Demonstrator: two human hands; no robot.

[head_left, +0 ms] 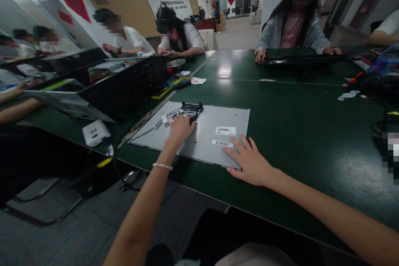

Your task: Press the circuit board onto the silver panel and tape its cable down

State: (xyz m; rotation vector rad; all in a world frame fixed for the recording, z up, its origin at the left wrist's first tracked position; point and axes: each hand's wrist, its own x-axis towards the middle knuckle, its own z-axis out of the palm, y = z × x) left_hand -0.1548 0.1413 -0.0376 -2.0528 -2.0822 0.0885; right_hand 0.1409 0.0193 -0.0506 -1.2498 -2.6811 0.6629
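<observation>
Left of a flat silver metal panel [208, 149] lying on the green bench [296, 120]: large black casing [127, 85], and, nearer the bench edge, white squarish device [96, 133]. Beyond the silver panel's far left corner, loose colored wires [176, 81]. At the silver panel's far edge, left of its middle, circuit board [191, 109] with black brackets, partly covered by the left hand [182, 126]; beaded bracelet [162, 166] at that wrist. Cannot tell whether gripping the board or only touching. On the silver panel's right part, two white labels [225, 131]. At the silver panel's near right corner, right hand [249, 162], holding nothing, palm down, fingers spread. Beyond the silver panel to the right, across the bench, thin black panel [299, 60] between a co-worker's hands [260, 55].
</observation>
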